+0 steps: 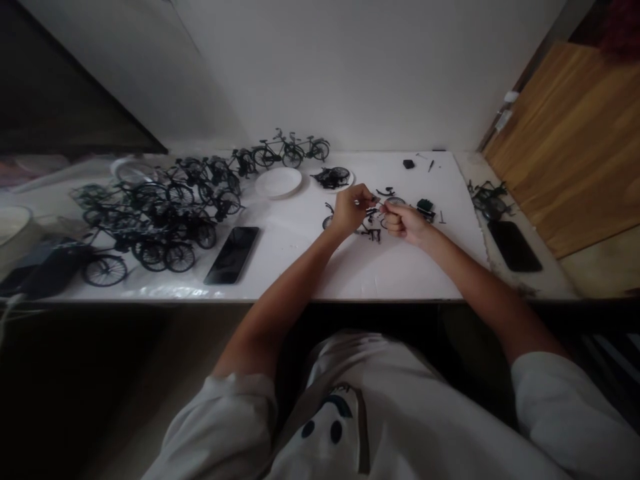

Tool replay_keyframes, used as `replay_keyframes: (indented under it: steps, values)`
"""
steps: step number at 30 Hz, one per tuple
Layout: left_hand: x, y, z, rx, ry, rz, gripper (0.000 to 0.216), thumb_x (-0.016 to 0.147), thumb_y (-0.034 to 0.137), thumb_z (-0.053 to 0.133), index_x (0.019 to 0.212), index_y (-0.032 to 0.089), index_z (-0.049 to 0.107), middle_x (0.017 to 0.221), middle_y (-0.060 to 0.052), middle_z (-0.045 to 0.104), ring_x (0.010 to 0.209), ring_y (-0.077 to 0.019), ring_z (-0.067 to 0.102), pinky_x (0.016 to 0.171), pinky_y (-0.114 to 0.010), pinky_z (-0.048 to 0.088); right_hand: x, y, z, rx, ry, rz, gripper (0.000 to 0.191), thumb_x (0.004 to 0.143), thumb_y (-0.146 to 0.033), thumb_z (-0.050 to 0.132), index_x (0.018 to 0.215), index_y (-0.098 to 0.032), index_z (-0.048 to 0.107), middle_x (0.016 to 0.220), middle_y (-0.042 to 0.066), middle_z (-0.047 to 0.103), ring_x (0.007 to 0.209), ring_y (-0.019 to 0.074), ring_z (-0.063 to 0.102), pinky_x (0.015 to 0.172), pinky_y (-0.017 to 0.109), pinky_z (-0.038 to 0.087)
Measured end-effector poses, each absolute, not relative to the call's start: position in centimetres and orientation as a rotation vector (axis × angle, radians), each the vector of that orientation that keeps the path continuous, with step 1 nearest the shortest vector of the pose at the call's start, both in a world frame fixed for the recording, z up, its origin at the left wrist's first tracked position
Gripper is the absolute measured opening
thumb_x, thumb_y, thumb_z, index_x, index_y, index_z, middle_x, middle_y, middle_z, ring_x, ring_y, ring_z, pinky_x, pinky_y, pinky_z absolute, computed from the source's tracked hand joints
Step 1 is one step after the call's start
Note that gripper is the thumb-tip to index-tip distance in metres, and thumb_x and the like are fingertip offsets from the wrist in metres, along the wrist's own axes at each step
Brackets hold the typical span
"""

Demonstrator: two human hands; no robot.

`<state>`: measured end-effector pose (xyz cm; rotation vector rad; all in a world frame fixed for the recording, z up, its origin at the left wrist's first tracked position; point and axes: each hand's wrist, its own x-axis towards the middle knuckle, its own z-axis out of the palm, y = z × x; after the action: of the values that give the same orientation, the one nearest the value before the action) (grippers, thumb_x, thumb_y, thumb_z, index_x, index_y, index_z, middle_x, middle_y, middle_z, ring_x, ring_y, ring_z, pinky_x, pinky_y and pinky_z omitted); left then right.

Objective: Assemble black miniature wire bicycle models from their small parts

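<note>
A small thin part was found between the two hands above the white board, at the fingertips of both. The left hand had thumb and forefinger pinched on one end; the right hand pinched the other, its remaining fingers curled. Beneath and just beside the hands lay dark bicycle pieces, partly covered by them. Farther left stood many miniature bicycles, crowded and overlapping, individual frames hard to separate. A black phone lay near them. Lettering above the cartoon print on the shirt was too blurred to read. The part's exact shape could not be determined, being small and mostly hidden by fingers. A pale round container was cut off at the left edge.
</note>
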<state>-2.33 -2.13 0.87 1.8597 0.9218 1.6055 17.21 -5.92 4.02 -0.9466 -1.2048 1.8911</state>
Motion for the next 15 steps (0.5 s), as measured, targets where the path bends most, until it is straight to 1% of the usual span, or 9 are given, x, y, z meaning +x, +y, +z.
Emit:
replay_keyframes:
  steps: [2,4,6,8,9,11,15]
  values:
    - [-2.2,-2.2,0.9,1.871,0.956,1.59,0.01,0.079,0.012,0.066,0.074,0.02,0.064,0.075,-0.001,0.077,0.072,-0.0146,0.071,0.068,-0.027,0.051,17.2,-5.6,3.8,-1.033,-1.244,1.785,0.032,0.111,-0.041,0.05,0.085,-0.023,0.059,0.051,-0.014,0.018,0.046,0.0097,0.007,0.041,0.023,0.012]
    - [-2.0,-2.2,0.9,1.85,0.973,1.608,0.011,0.08,0.012,0.067,0.075,0.021,0.064,0.077,-0.002,0.078,0.074,-0.0153,0.073,0.069,-0.028,0.052,16.9,-5.6,3.3,-1.087,-1.34,1.576,0.035,0.108,-0.045,0.051,0.081,-0.024,0.055,0.052,-0.012,0.022,0.045,0.0099,0.012,0.042,0.024,0.014]
    - [-2.1,-2.1,0.9,1.829,0.979,1.624,0.012,0.08,0.011,0.068,0.076,0.021,0.063,0.078,-0.002,0.078,0.075,-0.016,0.074,0.07,-0.028,0.052,16.7,-5.7,2.9,-1.088,-1.494,1.262,0.034,0.104,-0.05,0.056,0.08,-0.025,0.054,0.056,-0.008,0.035,0.048,0.0114,0.027,0.046,0.026,0.024]
    - [-2.2,-1.9,0.9,1.824,0.981,1.619,0.013,0.08,0.009,0.067,0.077,0.021,0.064,0.078,-0.002,0.078,0.075,-0.0162,0.075,0.071,-0.029,0.053,16.7,-6.0,2.7,-1.06,-1.655,0.921,0.033,0.1,-0.053,0.062,0.084,-0.025,0.057,0.066,-0.003,0.053,0.06,0.0148,0.046,0.057,0.028,0.038]
    - [-2.3,-1.9,0.8,1.823,0.981,1.616,0.013,0.079,0.008,0.068,0.077,0.021,0.065,0.078,-0.002,0.078,0.075,-0.0161,0.074,0.072,-0.029,0.053,16.8,-6.1,2.6,-1.053,-1.721,0.783,0.034,0.1,-0.055,0.063,0.087,-0.024,0.059,0.073,0.0,0.06,0.067,0.0166,0.053,0.064,0.03,0.043]
    - [-2.5,-1.6,0.7,1.815,0.984,1.626,0.014,0.079,0.007,0.07,0.077,0.021,0.065,0.078,-0.002,0.078,0.075,-0.0156,0.073,0.072,-0.028,0.053,16.9,-6.2,2.7,-1.06,-1.825,0.605,0.036,0.103,-0.058,0.059,0.094,-0.024,0.064,0.083,0.004,0.07,0.075,0.0193,0.06,0.073,0.033,0.047]
    - [-2.7,-1.2,0.6,1.768,0.976,1.651,0.017,0.08,0.006,0.074,0.077,0.02,0.065,0.079,-0.001,0.078,0.076,-0.0145,0.074,0.072,-0.027,0.054,17.4,-6.0,2.7,-1.084,-1.975,0.392,0.042,0.112,-0.055,0.048,0.106,-0.022,0.075,0.099,0.01,0.081,0.087,0.0245,0.071,0.082,0.036,0.049]
